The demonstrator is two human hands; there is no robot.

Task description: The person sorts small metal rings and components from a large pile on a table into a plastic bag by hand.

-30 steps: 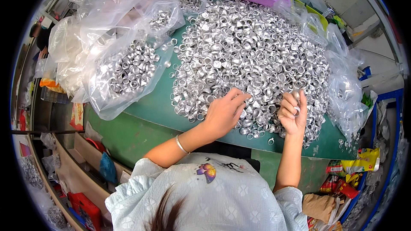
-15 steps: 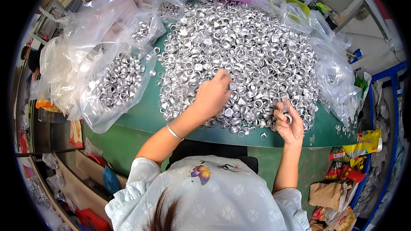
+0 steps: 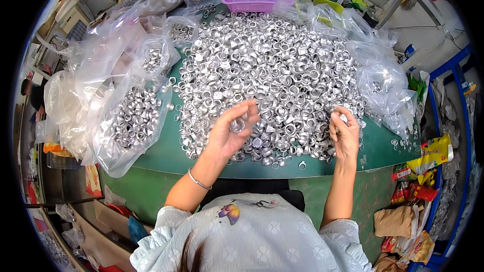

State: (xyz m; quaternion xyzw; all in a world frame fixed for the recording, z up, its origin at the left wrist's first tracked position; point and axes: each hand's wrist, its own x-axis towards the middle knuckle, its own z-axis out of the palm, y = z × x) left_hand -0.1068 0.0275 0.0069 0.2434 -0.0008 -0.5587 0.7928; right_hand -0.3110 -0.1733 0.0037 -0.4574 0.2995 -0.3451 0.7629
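A wide heap of silver-coloured metal rings (image 3: 282,70) covers the middle of the green table (image 3: 161,158). Over its near left part, my left hand (image 3: 229,133) is turned palm up, with a metal ring (image 3: 237,124) between its curled thumb and fingers, slightly blurred. My right hand (image 3: 347,138) hovers at the heap's near right edge, thumb and fingers bent together; whatever they pinch is too small to make out. A single ring (image 3: 302,165) lies apart near the table's front edge, between my hands.
Left of the heap, a clear plastic bag (image 3: 108,153) holds many rings. Behind stand a purple basket (image 3: 232,2) with a few rings and a yellow-green container (image 3: 330,4). Clear bags (image 3: 385,83) lie at the right. A blue rack (image 3: 436,171) and colourful packets (image 3: 428,156) stand beyond.
My left hand has drawn back from the heap toward me and turned palm up with a ring in it. The right hand's fingers have shifted; the ring seen there before no longer shows.
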